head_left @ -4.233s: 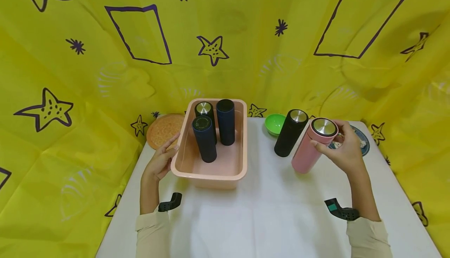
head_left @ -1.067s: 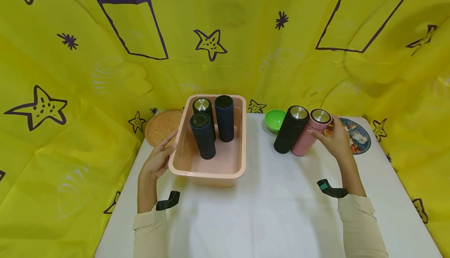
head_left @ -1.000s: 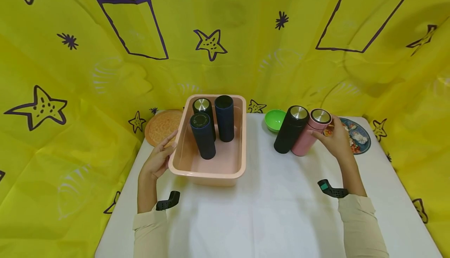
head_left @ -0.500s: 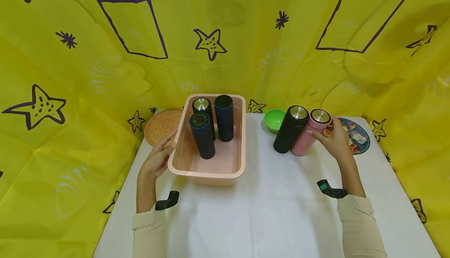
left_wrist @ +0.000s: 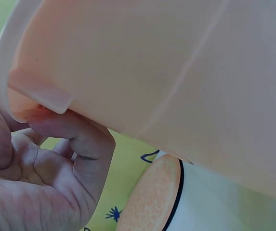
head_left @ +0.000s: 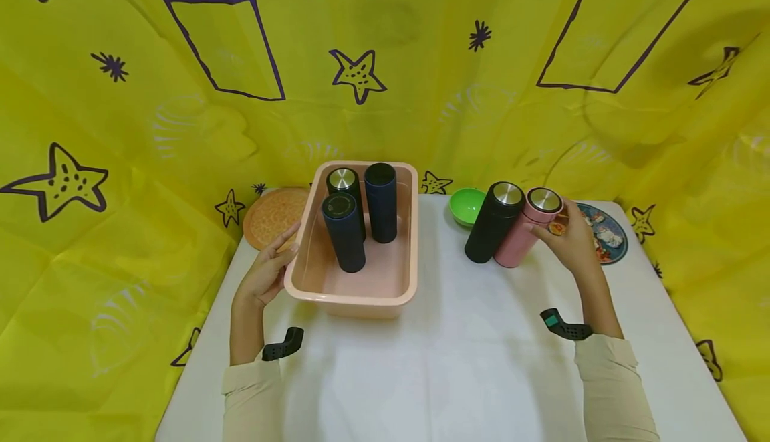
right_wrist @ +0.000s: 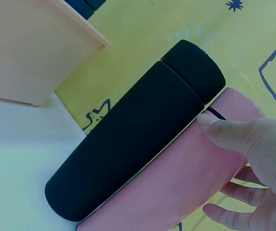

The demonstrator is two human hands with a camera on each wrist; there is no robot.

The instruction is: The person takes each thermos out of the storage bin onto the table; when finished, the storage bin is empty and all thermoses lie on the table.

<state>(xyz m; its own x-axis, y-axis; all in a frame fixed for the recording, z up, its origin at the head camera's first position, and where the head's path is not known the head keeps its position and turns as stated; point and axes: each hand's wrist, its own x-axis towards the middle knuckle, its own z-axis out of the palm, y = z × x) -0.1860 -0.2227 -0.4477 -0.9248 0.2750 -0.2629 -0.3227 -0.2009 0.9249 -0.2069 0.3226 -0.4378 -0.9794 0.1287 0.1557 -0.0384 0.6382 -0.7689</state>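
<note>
My left hand (head_left: 265, 276) holds the left rim of a peach plastic tub (head_left: 349, 300). In the left wrist view, a bent finger (left_wrist: 87, 132) hooks under that rim. Three dark flasks stand inside: a navy one (head_left: 345, 238) in front, another navy one (head_left: 381, 208) behind it to the right, and a black one with a steel-topped lid (head_left: 342, 178) at the back left. My right hand (head_left: 571, 245) grips a pink flask (head_left: 519, 238) near its lid, thumb in front. It stands right beside a black flask (head_left: 490, 228); the right wrist view shows them side by side.
Behind the black flask sits a green bowl (head_left: 462, 206). A blue patterned plate (head_left: 612, 238) lies behind my right hand, and an orange-brown round mat (head_left: 267, 218) left of the tub. Yellow patterned cloth (head_left: 361, 128) rises behind the white table (head_left: 433, 375).
Since the oldest frame, my right hand has shifted the pink flask back, close against the black flask. Over the last second both hands hold still; the view drifts slightly.
</note>
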